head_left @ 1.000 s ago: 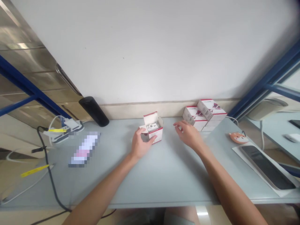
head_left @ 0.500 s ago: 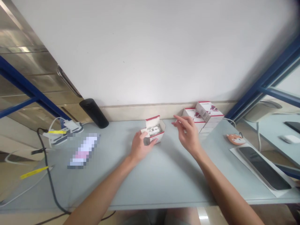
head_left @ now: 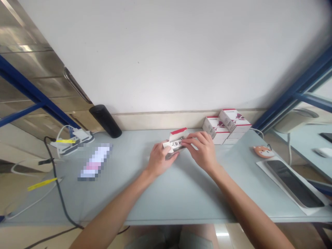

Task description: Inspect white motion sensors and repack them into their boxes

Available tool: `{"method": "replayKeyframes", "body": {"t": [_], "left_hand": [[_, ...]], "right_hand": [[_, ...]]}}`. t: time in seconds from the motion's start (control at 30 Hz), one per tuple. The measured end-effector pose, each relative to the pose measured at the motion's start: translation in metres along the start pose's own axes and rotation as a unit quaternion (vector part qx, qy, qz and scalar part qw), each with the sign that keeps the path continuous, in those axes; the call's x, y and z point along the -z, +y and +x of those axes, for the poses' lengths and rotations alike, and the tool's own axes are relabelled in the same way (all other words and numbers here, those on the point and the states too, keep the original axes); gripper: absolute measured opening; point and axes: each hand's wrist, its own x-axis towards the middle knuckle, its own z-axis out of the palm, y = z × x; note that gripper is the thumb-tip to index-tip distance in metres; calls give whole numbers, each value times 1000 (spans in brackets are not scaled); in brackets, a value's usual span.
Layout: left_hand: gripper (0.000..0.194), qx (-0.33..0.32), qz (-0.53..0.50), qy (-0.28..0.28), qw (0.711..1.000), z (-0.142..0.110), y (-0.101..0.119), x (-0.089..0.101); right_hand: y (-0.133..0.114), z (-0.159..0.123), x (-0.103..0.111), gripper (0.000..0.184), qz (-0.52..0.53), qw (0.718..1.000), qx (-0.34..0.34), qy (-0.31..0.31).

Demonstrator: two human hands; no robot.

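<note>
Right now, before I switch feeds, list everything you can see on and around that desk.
open box: 1, white with red trim, desk centre, lid flap up, a small white item inside
closed boxes: about 3, white and red, stacked at the back right by the wall
black cylinder: 1, leaning at the back left
power strip: 1, white, left edge, cables with yellow tags
blurred flat item: 1, pink and white, left of centre
fox-face item: 1, orange, right
phone: 1, dark, on white paper, far right
desk: 1, pale grey-blue
left hand: holds the open box's left side
right hand: fingers on its right side
</note>
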Motion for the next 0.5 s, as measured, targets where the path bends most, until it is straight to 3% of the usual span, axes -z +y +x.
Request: {"method": "replayKeyframes", "body": {"t": [0.1, 0.33, 0.5], "left_hand": [[36, 10, -41, 32, 999, 0, -3, -3], [46, 59, -79, 43, 994, -7, -10, -12], [81, 122, -132, 88, 980, -16, -14, -21]], "right_hand": [[-2, 1, 2, 10, 8, 1000, 5, -28], [-7, 0, 0, 16, 44, 996, -25, -67], [-7, -8, -15, 41, 155, 980, -123, -36]]}}
